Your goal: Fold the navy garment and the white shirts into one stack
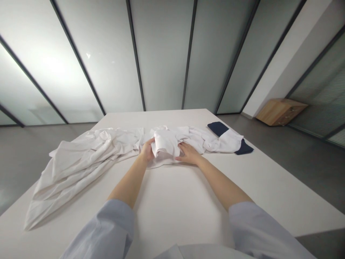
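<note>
White cloth (164, 140) lies bunched at the middle of the white table, with a raised fold between my two hands. My left hand (147, 150) is closed on the left side of that fold. On its right side, my right hand (188, 154) touches the cloth with its fingers apart, the fingertips at the cloth's edge. More loose, wrinkled white fabric (81, 162) spreads to the left and toward the near left corner. To the right, the white cloth runs on and overlaps a dark blue piece (219, 128).
The white table (183, 208) extends toward me and on both sides. Behind it stand frosted glass panels (164, 54) with dark frames. A wooden cabinet (280, 111) is on the grey floor at the far right.
</note>
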A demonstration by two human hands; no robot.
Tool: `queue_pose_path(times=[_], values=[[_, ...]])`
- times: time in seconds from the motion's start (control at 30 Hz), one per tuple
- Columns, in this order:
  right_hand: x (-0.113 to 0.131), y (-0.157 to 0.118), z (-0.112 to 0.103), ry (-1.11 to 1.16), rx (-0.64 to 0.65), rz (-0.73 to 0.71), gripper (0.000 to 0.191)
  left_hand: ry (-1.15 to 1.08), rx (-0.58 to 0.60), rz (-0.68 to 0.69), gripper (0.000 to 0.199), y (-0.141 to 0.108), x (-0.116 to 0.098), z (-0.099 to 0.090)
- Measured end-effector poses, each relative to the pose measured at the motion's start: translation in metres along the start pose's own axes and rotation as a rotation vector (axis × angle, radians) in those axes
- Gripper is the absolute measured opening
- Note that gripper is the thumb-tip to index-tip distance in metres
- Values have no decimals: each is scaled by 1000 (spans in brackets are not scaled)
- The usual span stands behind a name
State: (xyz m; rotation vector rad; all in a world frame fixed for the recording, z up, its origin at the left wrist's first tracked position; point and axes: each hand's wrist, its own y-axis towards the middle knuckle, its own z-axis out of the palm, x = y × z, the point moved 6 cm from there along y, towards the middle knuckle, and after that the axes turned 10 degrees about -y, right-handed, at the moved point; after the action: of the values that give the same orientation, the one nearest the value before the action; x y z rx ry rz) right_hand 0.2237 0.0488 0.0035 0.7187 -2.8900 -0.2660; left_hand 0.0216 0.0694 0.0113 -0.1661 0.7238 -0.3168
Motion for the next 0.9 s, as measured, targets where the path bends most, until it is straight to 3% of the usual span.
queue_pose_path(times=[0.07,0.1,0.3,0.43,0.57,0.7,0.77,0.8,0.9], values=[[-3,-1,4,-76,2,135,95,-43,9,26,20,-3,-4,5],[-5,-1,5,-110,-2,189,96,-63,18,34,19,-5,-5,8],[-29,-1,-8,-191,-135,358,41,-103,79,59,20,-19,-17,32],[-53,-8,-43,-128,-374,478,38,-5,-24,109,22,-17,-32,20],[-55,-10,-87,-48,-498,371,32,162,-166,129,22,-11,-47,-7],[-42,-17,-130,64,-558,288,22,233,-93,158,21,-16,-61,-15],[-35,-23,-143,146,-488,272,20,261,-57,137,19,-22,-67,-16],[-32,-25,-144,202,-381,234,21,291,-46,117,20,-25,-70,-17],[-18,-34,-128,449,138,40,35,502,-63,112,30,-31,-85,-23]])
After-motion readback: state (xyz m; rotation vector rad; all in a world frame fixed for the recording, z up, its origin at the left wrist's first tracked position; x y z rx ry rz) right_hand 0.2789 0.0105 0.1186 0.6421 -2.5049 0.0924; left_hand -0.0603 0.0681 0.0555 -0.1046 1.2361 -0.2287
